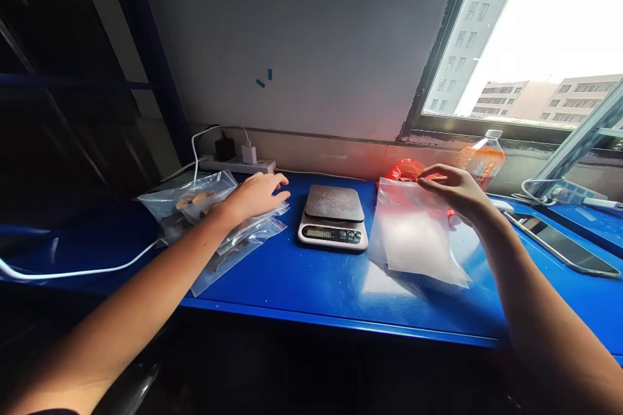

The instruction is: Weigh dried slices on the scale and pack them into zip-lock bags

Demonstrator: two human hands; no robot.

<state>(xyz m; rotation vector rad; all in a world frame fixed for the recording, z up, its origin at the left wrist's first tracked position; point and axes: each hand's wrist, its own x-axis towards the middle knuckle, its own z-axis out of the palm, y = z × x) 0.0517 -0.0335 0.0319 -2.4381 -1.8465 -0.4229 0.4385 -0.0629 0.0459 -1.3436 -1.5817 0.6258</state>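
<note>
My left hand (pixel 257 194) hovers over or rests on a pile of clear zip bags (pixel 238 253) with brownish pieces inside; whether it touches them is hidden. Its fingers are spread and hold nothing that I can see. On the right, my right hand (pixel 455 188) has its thumb and fingers pinched at the top edge of a flat translucent zip bag (pixel 416 240), which lies on a small stack of similar bags. Between the two hands sits a digital kitchen scale (pixel 333 217), with light crumbs scattered over its grey plate.
Behind the flat bags are a red plastic bag (pixel 407 168) and a bottle of orange drink (pixel 487 159). A phone (pixel 564 243) lies at the right of the blue table (pixel 302 298). At the back left, a white charger (pixel 248 153) and cable stand on a power strip.
</note>
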